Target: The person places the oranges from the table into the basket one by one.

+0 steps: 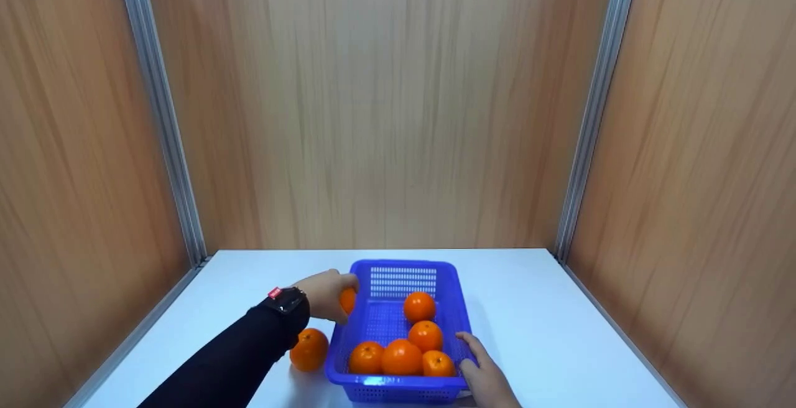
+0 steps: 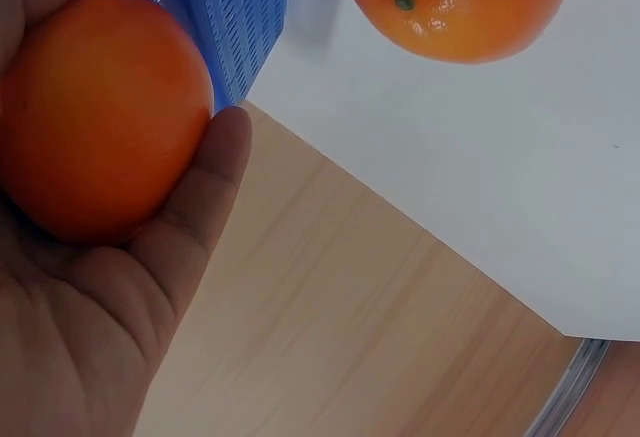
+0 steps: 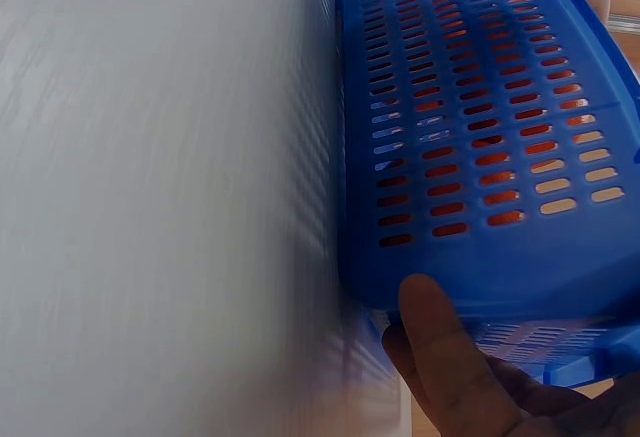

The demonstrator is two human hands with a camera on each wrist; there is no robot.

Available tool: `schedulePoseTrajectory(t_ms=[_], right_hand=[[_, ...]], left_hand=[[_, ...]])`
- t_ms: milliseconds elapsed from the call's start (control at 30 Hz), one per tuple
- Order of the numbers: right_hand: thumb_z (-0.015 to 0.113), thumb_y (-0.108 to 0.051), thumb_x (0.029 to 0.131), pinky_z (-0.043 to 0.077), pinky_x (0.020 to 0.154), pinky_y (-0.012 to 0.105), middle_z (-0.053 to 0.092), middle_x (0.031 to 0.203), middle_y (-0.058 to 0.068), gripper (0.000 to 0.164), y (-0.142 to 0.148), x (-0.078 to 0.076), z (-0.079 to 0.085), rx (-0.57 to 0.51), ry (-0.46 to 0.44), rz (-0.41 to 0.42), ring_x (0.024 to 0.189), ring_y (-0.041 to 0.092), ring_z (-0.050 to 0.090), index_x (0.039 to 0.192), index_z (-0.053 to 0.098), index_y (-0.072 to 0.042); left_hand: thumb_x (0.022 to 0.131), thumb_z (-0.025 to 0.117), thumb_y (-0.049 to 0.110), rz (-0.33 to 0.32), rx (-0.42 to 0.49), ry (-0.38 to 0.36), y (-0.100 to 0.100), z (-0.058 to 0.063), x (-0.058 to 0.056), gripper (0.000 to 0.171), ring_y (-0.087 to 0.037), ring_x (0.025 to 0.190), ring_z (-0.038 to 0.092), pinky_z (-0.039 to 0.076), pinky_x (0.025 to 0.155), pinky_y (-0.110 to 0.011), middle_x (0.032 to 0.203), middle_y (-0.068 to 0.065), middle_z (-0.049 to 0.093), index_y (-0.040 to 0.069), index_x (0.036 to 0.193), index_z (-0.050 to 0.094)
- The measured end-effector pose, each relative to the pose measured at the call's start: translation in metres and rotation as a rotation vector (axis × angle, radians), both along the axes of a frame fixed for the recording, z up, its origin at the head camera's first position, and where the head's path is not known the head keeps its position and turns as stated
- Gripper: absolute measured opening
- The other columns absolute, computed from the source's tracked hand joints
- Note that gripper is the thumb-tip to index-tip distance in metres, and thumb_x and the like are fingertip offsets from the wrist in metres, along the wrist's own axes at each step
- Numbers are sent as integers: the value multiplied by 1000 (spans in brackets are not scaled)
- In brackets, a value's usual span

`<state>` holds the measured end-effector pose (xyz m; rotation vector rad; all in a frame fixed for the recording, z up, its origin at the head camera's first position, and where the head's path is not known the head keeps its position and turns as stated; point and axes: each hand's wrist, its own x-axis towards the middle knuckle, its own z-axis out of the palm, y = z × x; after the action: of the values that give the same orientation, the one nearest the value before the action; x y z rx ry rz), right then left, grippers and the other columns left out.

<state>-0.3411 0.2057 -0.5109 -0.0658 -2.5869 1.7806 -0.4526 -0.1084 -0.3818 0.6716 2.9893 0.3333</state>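
Observation:
My left hand (image 1: 326, 296) grips an orange (image 2: 105, 117) at the left rim of a blue plastic basket (image 1: 404, 382). Its fingers and thumb curl round the fruit in the left wrist view. Several other oranges (image 1: 402, 357) lie inside the basket, mostly bunched toward the near end. At the basket's near right corner, my right hand (image 1: 488, 380) holds the rim and side. One fingertip presses the slotted wall in the right wrist view, while part of that hand is hidden behind the basket.
Outside the basket, to its left, one more orange (image 1: 309, 349) sits on the white table (image 1: 516, 308). Wood-grain panels (image 1: 385, 103) close off the back and both sides, with metal posts (image 1: 591, 122) in the corners.

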Motion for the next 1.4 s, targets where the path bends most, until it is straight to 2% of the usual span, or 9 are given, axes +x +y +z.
schedulePoseTrajectory(t_ms=[233,500,600,733,833,933,1067,1167,1400], right_hand=[[42,-16,89,26,104,71,27,156,19,56,-2,1,1,12,-21,-22,140,49,24,144,38,-25],[43,-16,89,26,103,72,27,156,19,56,0,0,0,-1,-15,-9,140,49,24,144,38,-27],[42,-17,89,27,103,72,26,156,20,56,0,0,-1,-8,-15,1,140,49,24,144,38,-27],[42,-16,89,35,99,67,23,157,21,58,1,1,-1,-2,-13,14,137,47,31,145,36,-26],[43,-17,88,34,100,67,22,157,20,59,1,1,-1,-1,-23,2,138,47,30,145,36,-26],[43,-18,88,27,102,72,25,156,19,58,0,2,-1,-11,-33,-14,141,49,23,144,38,-28],[43,-18,88,32,101,69,26,156,20,57,0,3,0,-10,-37,-14,138,47,30,144,38,-27],[43,-18,87,32,101,69,26,156,20,58,0,2,0,-7,-35,-15,138,47,30,144,38,-27],[42,-16,88,25,102,73,24,156,19,59,-1,1,1,-14,-28,-4,141,50,22,145,36,-26]], left_hand=[[63,87,28,7,4,-13,2,-2,1,55,-21,79,54,49,69,-35,94,-2,56,31,110,60],[66,86,28,23,15,-54,8,1,10,55,-22,83,54,50,74,-36,99,-2,56,31,114,59],[66,86,30,21,13,-51,9,0,9,55,-21,83,54,51,74,-36,99,-2,55,31,114,58],[64,87,30,8,10,-33,11,-4,4,54,-20,83,54,50,72,-34,97,-1,55,33,110,59],[64,87,30,2,28,-44,13,-6,1,54,-21,84,54,51,73,-36,98,-1,56,34,109,60],[64,87,32,6,30,-55,16,-6,1,55,-21,85,55,52,75,-37,100,0,56,36,111,59],[66,86,33,3,27,-61,19,-3,6,55,-21,86,55,53,75,-37,102,-1,57,36,113,58],[67,86,33,-3,31,-65,22,-2,9,54,-21,87,54,52,76,-38,102,-1,57,36,113,58],[65,86,32,-3,46,-81,26,-12,1,54,-21,86,54,50,75,-38,101,1,55,41,111,58]])
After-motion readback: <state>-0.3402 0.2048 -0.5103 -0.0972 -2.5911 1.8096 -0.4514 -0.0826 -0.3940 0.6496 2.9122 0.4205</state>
